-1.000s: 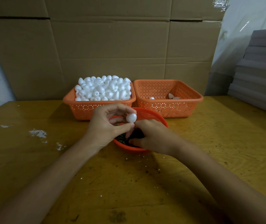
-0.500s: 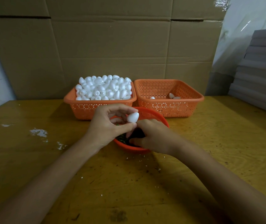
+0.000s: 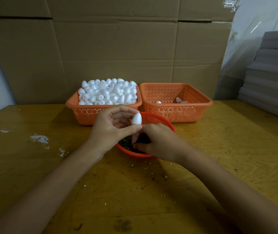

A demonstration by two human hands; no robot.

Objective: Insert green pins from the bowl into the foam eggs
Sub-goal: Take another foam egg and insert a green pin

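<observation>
- Since a second ago, the foam egg (image 3: 136, 118) has turned in my left hand (image 3: 111, 130) and sits a touch higher, narrow end now up.
- My left hand pinches that egg between thumb and fingertips, above the near-left rim of the round orange bowl (image 3: 153, 116).
- My right hand (image 3: 158, 142) reaches down into the bowl with fingers curled; I cannot tell whether they hold a pin.
- Green pins (image 3: 124, 143) lie in the bowl, only partly seen past my hands.
- Behind the bowl stand two square orange baskets, side by side and touching.
- The left basket (image 3: 70, 105) is heaped with white eggs (image 3: 107, 92), too many to count.
- The right basket (image 3: 175, 114) shows three eggs on its floor.
- Count: one bowl, two baskets, one egg in hand.
- The wooden table (image 3: 219, 149) lies open to either side of the bowl and toward me, with white crumbs (image 3: 39, 138) at left.
- Cardboard (image 3: 118, 48) closes the back; stacked grey sheets (image 3: 273, 73) crowd the right edge.
</observation>
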